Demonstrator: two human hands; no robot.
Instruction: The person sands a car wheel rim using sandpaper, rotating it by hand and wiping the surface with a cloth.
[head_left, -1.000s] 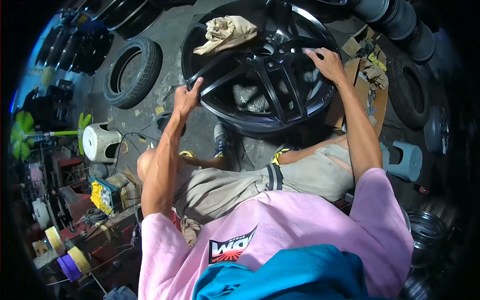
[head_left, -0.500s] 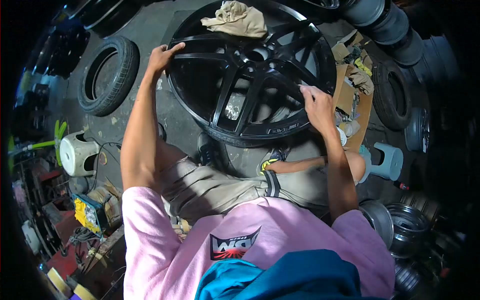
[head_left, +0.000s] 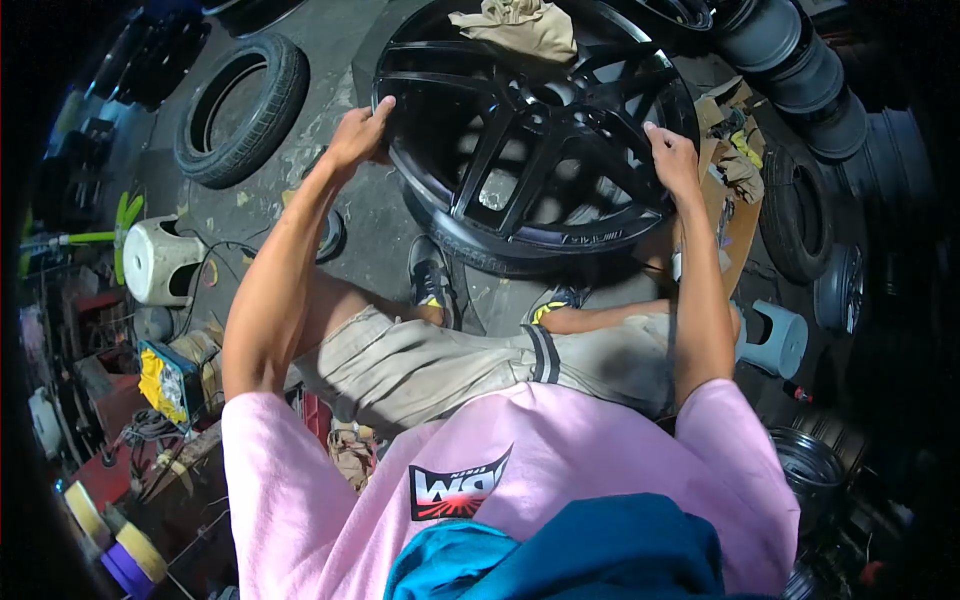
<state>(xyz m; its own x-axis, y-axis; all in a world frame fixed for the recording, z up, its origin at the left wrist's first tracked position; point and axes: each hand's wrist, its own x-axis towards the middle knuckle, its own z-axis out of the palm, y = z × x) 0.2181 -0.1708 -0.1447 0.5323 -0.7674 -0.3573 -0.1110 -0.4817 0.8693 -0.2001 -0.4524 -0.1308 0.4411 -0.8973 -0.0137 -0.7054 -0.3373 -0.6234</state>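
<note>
A glossy black spoked alloy wheel (head_left: 545, 150) lies face up over a tyre (head_left: 480, 252), its near edge standing a little above it. My left hand (head_left: 362, 135) grips the left edge of the wheel, thumb on top and fingers out of sight below. At the right edge, my right hand (head_left: 674, 160) is closed on the rim with the thumb side up; its other fingers are mostly hidden. A crumpled beige cloth (head_left: 525, 30) rests on the far part of the wheel.
A loose tyre (head_left: 243, 110) lies at left, near a white stool (head_left: 160, 262). On the right are a cardboard box (head_left: 735, 225) of rags, another tyre (head_left: 797, 215), a pale blue stool (head_left: 772, 338) and stacked rims (head_left: 800, 70). Tools and masking tape (head_left: 135, 550) crowd the lower left.
The wheel, with both hands on it, has shifted right and up in view, and more of the tyre beneath shows. My left shoe is now more visible. The surroundings have shifted with the camera.
</note>
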